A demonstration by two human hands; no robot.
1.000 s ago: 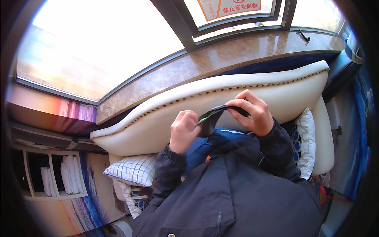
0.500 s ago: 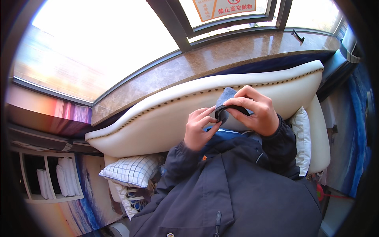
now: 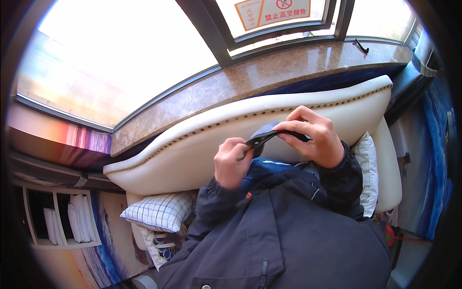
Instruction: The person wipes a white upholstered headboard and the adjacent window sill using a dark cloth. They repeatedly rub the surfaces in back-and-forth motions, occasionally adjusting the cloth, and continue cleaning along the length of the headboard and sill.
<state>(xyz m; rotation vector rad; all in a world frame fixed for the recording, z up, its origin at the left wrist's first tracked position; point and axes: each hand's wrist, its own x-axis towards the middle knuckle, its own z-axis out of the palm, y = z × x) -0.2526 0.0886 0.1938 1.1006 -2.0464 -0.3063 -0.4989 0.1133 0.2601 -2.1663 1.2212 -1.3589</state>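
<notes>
Above my chest, both hands hold a small piece of grey-blue cloth with a black edge [image 3: 265, 130]; its exact kind cannot be made out. My left hand [image 3: 231, 163] pinches one end of the black edge, and its fingers are slightly blurred. On the other end, my right hand [image 3: 315, 137] grips the same edge between thumb and fingers. The black edge is stretched between the two hands, while the grey cloth bulges up behind it. Dark jacket sleeves cover both forearms.
A cream padded backrest with studs [image 3: 192, 159] curves behind my hands. A checked pillow [image 3: 156, 210] lies at the left, a white cushion [image 3: 368, 168] at the right. Beyond runs a stone windowsill [image 3: 192, 98] bearing a black handle-like piece [image 3: 361, 47].
My left hand has moved left and down a little, drawing the black edge out straighter. The cloth's raised peak has dropped. My right hand has hardly moved.
</notes>
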